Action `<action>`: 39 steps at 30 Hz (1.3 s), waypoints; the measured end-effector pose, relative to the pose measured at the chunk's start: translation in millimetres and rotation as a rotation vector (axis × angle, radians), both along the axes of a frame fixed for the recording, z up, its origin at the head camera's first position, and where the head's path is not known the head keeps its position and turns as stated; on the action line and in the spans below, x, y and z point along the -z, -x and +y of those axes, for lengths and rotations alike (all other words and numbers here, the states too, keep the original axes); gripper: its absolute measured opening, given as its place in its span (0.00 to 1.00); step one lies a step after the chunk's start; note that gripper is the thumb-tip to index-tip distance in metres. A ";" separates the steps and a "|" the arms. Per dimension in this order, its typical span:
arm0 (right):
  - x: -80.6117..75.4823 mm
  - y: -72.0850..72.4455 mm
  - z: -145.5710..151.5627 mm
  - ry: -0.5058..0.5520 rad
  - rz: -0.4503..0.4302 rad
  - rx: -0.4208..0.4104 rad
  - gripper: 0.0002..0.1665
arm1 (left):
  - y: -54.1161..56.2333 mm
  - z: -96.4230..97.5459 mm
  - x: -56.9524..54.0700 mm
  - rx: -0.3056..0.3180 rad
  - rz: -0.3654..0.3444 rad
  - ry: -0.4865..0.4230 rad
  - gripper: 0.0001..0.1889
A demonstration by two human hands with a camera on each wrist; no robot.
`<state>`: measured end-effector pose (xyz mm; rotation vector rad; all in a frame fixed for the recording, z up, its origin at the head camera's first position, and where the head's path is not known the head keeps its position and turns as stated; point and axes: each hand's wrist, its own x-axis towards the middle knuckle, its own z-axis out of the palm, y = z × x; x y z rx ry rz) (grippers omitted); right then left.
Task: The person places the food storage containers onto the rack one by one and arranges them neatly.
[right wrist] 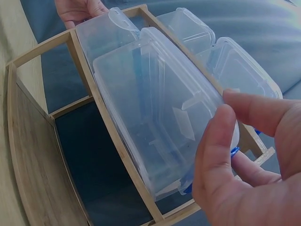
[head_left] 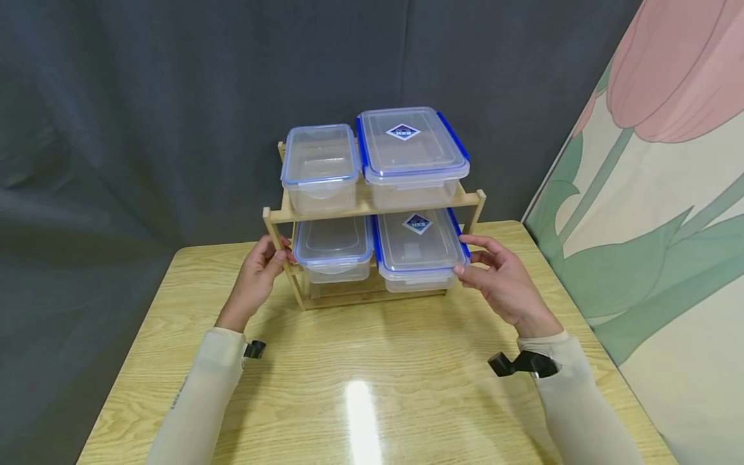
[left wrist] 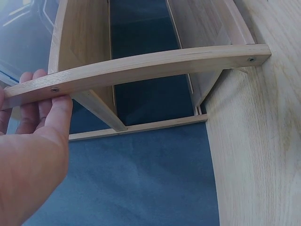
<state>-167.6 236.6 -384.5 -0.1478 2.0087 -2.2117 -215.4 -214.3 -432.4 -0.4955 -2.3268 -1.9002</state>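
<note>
A two-tier wooden rack point(head_left: 366, 205) stands on the table, carrying clear plastic food containers with blue-edged lids. My left hand point(head_left: 259, 274) grips the rack's left side post point(left wrist: 141, 66), its fingers wrapping round the wood in the left wrist view. Beside that post, on the lower tier, sits the smaller lower container point(head_left: 334, 242). The larger lower container point(head_left: 420, 248), with a diamond label, is to its right and juts out a little at the front. My right hand point(head_left: 502, 281) holds this larger one by its right edge, thumb at the front corner and fingers along the side.
On the upper tier are a smaller container point(head_left: 321, 158) at left and a larger labelled container point(head_left: 413, 142) at right. A dark curtain point(head_left: 203, 97) hangs behind the wood-grain table point(head_left: 314, 381). A tulip-patterned panel point(head_left: 657, 213) borders the right side.
</note>
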 end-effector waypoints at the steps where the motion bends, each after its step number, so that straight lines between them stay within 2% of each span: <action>1: -0.2 0.6 -0.5 -0.001 -0.002 0.006 0.34 | 0.0 0.0 0.2 0.000 0.002 0.000 0.16; 15: 0.6 4.9 -3.9 0.047 -0.025 0.060 0.34 | -1.6 2.5 -0.4 -0.006 -0.003 0.031 0.17; 25: 4.8 12.4 -7.3 0.087 -0.010 0.090 0.35 | -0.1 4.1 0.4 -0.013 0.009 0.020 0.16; 33: 4.9 12.3 -8.2 0.069 -0.016 0.095 0.35 | -2.4 2.6 -0.2 0.000 -0.001 0.025 0.17; 39: 4.6 10.1 -8.1 0.050 -0.004 0.084 0.34 | -4.0 2.9 0.7 -0.015 -0.005 0.017 0.17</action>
